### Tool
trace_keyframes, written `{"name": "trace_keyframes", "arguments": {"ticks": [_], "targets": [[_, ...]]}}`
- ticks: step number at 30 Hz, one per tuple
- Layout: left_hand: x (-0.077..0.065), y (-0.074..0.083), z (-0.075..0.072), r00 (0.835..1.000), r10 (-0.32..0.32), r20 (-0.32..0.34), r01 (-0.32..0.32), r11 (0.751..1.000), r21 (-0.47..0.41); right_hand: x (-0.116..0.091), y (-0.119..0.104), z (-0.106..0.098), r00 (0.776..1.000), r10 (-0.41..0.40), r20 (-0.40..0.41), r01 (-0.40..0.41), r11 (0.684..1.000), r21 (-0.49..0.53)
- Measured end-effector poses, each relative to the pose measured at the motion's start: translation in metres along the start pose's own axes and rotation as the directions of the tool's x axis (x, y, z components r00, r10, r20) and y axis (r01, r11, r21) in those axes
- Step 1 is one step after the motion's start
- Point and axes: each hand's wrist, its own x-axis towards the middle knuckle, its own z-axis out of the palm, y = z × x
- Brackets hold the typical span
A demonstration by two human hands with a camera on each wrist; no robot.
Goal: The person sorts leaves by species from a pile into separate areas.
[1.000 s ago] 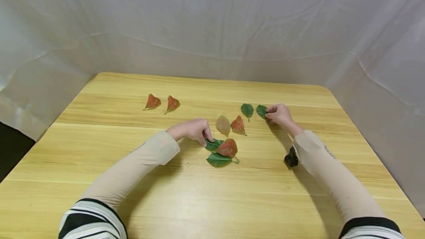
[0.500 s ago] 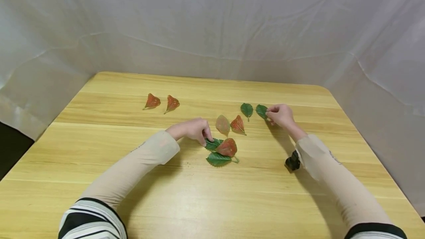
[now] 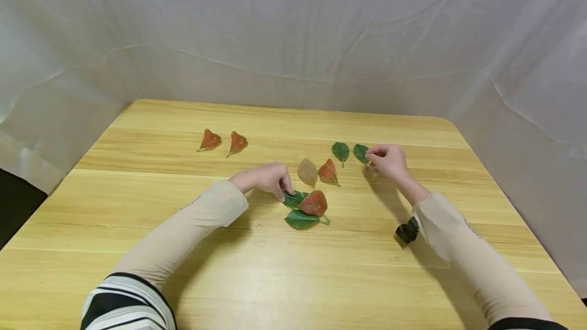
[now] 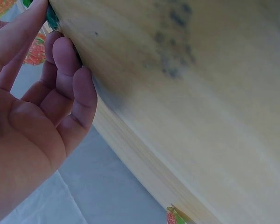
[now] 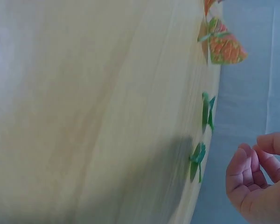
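My left hand (image 3: 269,180) pinches the left end of a green leaf (image 3: 295,199) between thumb and fingertips; the leaf's other end lies against a red leaf (image 3: 314,203). Just below is a second green leaf (image 3: 301,220). In the left wrist view, the hand (image 4: 42,102) has its other fingers bent, near the tabletop. At the back right, my right hand (image 3: 387,159) hovers at the edge of another green leaf (image 3: 361,153). The right wrist view shows that leaf (image 5: 197,160) apart from the hand (image 5: 259,175), its fingers loosely curled with nothing between them.
A pale brownish leaf (image 3: 308,172) and a red leaf (image 3: 328,172) lie behind the cluster. Beside the right-hand leaf is a green leaf (image 3: 341,152). Two red leaves, one (image 3: 210,140) and another (image 3: 237,143), lie at back left. A pale curtain (image 3: 293,39) surrounds the wooden table (image 3: 275,279).
My right hand has drawn slightly right off the green leaf, and its forearm has swung outward to the right. The left hand and the leaves have stayed in place.
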Motion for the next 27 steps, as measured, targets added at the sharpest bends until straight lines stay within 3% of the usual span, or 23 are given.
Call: {"name": "trace_keyframes", "arguments": {"ticks": [16,27], "targets": [[0.0,-0.001,0.001,1.0,0.003,0.004,-0.003,1.0,-0.007,-0.03,-0.017,0.007,0.987,-0.16,0.028,0.158,0.986,0.053],[0.001,-0.001,0.001,1.0,0.003,0.003,-0.003,1.0,0.013,-0.049,-0.025,0.017,0.976,-0.195,0.102,0.187,0.979,0.085]]}}
